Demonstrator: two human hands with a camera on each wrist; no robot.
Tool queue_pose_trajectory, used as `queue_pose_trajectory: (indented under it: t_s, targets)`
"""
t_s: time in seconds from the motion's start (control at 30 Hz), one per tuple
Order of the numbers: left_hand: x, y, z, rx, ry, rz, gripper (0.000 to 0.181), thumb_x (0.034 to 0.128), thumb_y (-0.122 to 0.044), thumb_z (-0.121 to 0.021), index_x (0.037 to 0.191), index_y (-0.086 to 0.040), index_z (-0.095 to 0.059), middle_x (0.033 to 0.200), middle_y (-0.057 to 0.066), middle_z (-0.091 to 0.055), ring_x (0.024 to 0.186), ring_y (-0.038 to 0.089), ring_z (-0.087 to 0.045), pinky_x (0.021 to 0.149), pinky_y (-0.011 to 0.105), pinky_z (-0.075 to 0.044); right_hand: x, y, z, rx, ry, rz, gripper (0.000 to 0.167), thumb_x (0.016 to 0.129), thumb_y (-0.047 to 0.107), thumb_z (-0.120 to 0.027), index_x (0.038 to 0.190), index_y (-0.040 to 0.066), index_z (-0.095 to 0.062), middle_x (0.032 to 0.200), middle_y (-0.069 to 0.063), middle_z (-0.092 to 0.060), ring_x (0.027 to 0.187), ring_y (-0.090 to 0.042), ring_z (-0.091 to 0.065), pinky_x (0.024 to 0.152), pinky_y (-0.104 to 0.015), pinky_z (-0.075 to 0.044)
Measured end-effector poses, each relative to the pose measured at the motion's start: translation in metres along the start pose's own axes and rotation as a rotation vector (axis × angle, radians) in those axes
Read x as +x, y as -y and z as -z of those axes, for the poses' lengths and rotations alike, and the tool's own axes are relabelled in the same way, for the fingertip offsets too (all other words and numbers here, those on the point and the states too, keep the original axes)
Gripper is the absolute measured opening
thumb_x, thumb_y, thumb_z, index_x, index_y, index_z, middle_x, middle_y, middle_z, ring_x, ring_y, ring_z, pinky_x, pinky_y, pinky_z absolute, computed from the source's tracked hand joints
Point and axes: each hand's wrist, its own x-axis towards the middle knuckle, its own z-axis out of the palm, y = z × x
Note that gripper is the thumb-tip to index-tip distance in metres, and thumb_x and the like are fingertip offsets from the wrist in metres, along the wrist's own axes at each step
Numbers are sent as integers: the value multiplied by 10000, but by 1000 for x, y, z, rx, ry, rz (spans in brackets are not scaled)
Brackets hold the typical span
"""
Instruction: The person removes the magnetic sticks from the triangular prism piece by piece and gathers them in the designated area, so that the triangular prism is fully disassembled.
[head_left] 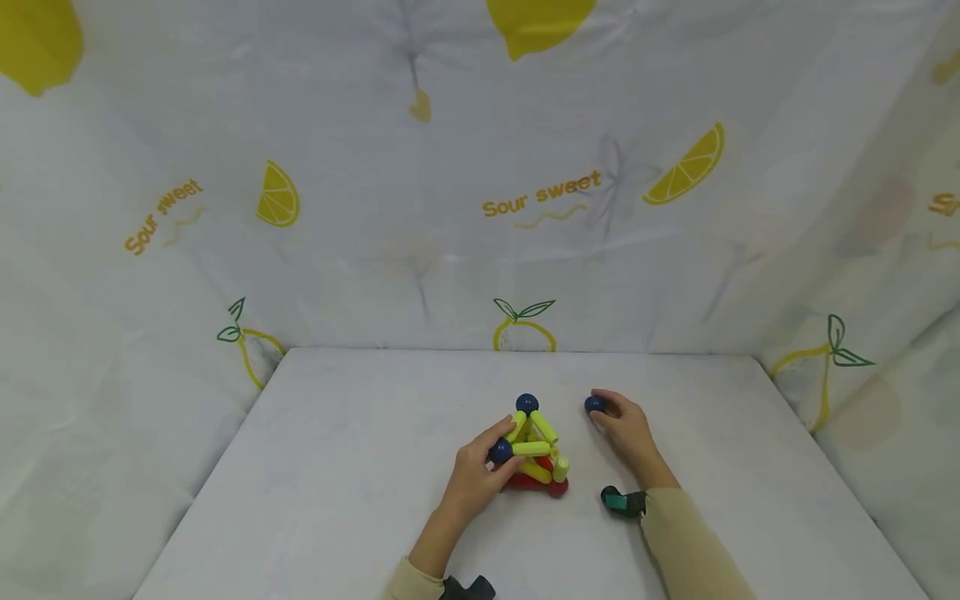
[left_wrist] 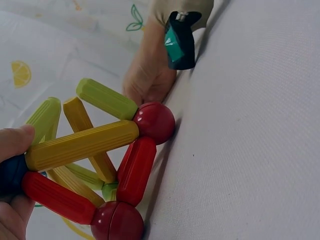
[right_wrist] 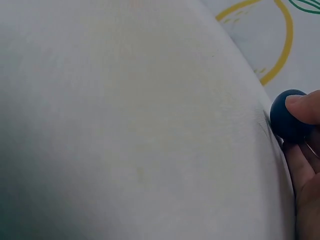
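A structure of rods and balls stands on the white table, with yellow-green rods [head_left: 531, 448], yellow rods [left_wrist: 82, 145], red rods [left_wrist: 136, 171] and red balls [left_wrist: 155, 123]. One dark blue ball [head_left: 527, 404] tops its far corner. My left hand [head_left: 474, 473] grips the structure at another blue ball [head_left: 501, 451] on its left side, thumb and fingers about it. To the right, apart from the structure, my right hand [head_left: 627, 427] pinches a loose blue ball [right_wrist: 290, 116] between thumb and fingers, close to the tabletop. Part of the structure's far side is hidden.
The white table [head_left: 322, 467] ends at a hanging cloth [head_left: 390, 225] printed with lemons, which also closes in both sides. A dark strap with a green patch [head_left: 621, 502] sits at the right wrist, and another dark wrist device [head_left: 468, 588] at the left.
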Motion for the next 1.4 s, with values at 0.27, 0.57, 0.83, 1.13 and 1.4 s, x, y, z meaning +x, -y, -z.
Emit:
queue_pose_trajectory:
  t_s: [0.27,0.57,0.83,1.13,1.4]
  targets:
    - [0,2,1,-6,-4,-7,478,845,-147,-707,1281,-40,-542,1359,150,-536,1221,240,-551,927,248,-494,-1,3,1,-36,27,11,493,932,127,-582,1387,18,-430,1448,-232,-397,1345,-379,-376,1097,-468,-345]
    - [1,3,-1,0,2,-4,483,853,-173,-702,1287,-40,-538,1362,144,-536,1224,239,-549,923,256,-498,-2,0,4,-7,27,-17,595,927,163,-595,1443,17,-337,1484,-213,-351,1373,-360,-339,1120,-438,-322]
    - [0,2,-1,-11,4,4,487,849,-148,-706,1288,-29,-531,1354,161,-537,1215,254,-555,915,252,-505,-17,-1,6,65,-7,28,620,915,160,-613,1441,-2,-327,1482,-215,-355,1375,-348,-343,1108,-401,-312]
    - [0,2,1,21,1,15,498,859,-200,-697,1306,-64,-526,1359,105,-544,1213,220,-559,923,244,-501,-56,28,5,107,-59,200,539,894,117,-646,1373,-7,-433,1389,-203,-482,1285,-290,-474,1000,-142,-387]
    - [0,3,0,10,11,9,512,855,-196,-702,1313,-55,-521,1351,113,-549,1213,220,-558,929,248,-500,-90,71,2,246,-22,422,425,862,14,-658,1269,-2,-541,1284,-212,-566,1148,61,-530,938,-96,-430]
